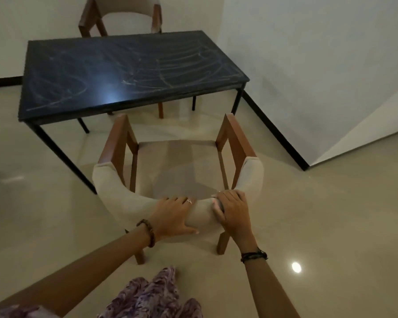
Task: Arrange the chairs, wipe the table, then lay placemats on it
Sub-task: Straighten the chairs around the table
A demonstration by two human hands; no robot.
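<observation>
With the left hand (170, 214) and right hand (232, 212) clamped on the chair (177, 171) backrest, an off-line push risks an armrest striking the table (129, 72) edge.

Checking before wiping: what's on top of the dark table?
Only chalky scribble marks and light glare show on the dark table; no cloth or placemats. No part of its top is covered.

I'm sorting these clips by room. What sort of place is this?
Probably a home dining corner: a dark table with smears on its top, a wooden chair at the far side, and a matching near chair whose backrest both hands grip.
</observation>
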